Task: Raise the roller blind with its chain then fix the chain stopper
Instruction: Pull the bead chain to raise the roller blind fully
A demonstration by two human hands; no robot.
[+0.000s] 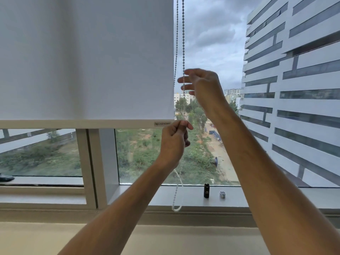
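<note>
White fabric roller blind (86, 57) is hanging partway down the window, its flat white bottom rail (77, 123) sitting just above the middle of the glass. White beaded chain (183, 39) is dropping in two strands just beside the blind's right edge, and its lower loop (177, 199) is dangling in front of the grey window sill (257, 196). Left hand (173, 142) is pinching the chain with curled fingers just below the rail's right end. Right hand (200, 83) is reaching higher up, its fingers loosely spread around the nearer strand and blurred, so no firm grasp is showing. Small black cylinder (206, 190) and small pale grey clip-like piece (222, 194) are standing near each other on the sill.
</note>
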